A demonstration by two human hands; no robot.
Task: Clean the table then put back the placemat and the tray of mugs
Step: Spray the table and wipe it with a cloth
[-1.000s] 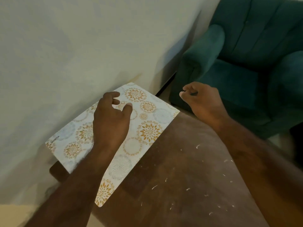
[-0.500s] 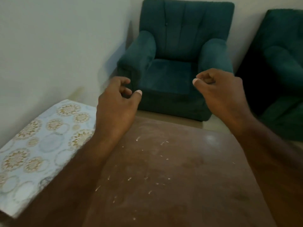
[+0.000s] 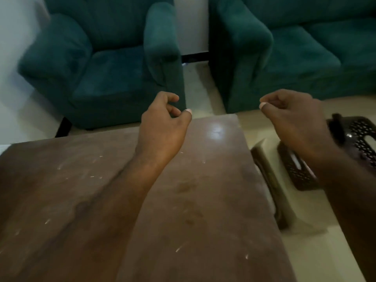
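View has swung right since half a second ago. The placemat, then lying on the tabletop's left part, is out of frame; a pale sliver at the far left edge may be it, cannot tell. A second green seat point(image 3: 295, 58) and a dark perforated tray point(image 3: 362, 137) have come into view on the right.

Left hand point(image 3: 162, 127): raised above the tabletop's point(image 3: 213, 200) far edge as before, fingers loosely curled, thumb out, holding nothing.
Right hand point(image 3: 293, 119): now past the tabletop's right edge, over the floor point(image 3: 203, 88), fingers curled loosely inward, holding nothing.

Tabletop is brown wood, with small white specks point(image 3: 204, 161) scattered on it, as earlier.

Tray lies low to the right, apart from the tabletop. The right forearm crosses in front and hides its middle; whether mugs stand on it cannot be told. A pale low block point(image 3: 270, 169) sits between tray and tabletop; blurred, unidentified.

Green armchair point(image 3: 105, 64) stands beyond the far edge, left of the second seat, with a strip of floor between them.
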